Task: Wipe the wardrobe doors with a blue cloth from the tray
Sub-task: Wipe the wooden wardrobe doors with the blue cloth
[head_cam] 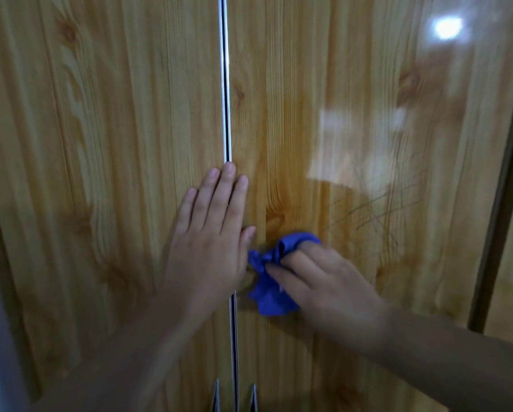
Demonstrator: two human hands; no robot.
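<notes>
1. Two glossy wood-grain wardrobe doors fill the frame: left door and right door. They meet at a thin dark seam with pale edging that runs top to bottom just left of centre.
2. Left hand sits at centre frame, flat against the doors. Its fingers are straight, close together and pointing up, and they grasp nothing.
3. The palm is mostly on the left door. The hand covers the seam, the middle fingertip lies right on it, and the index finger is over on the right door.
4. Right hand is lower right of centre, forearm coming in from the lower right corner. Its fingers are curled over the blue cloth, gripping it bunched up. The hand is blurred, so I cannot make out the exact finger placement.
5. The blue cloth is crumpled against the right door just right of the seam, below centre frame. Part of it sticks out above the right hand's fingers and part to their left.
6. The left thumb tip is just beside the cloth's upper left edge. Cannot tell if they touch.
7. Two metal handles sit at bottom centre, one on each side of the seam: and.
8. Fine dark scratch lines mark the right door, right of centre and above the right hand.
9. A bright light reflection shows in the upper right of the frame, with paler reflected patches below it.
10. Dark vertical trim runs along the right door's outer edge at the right of the frame.
</notes>
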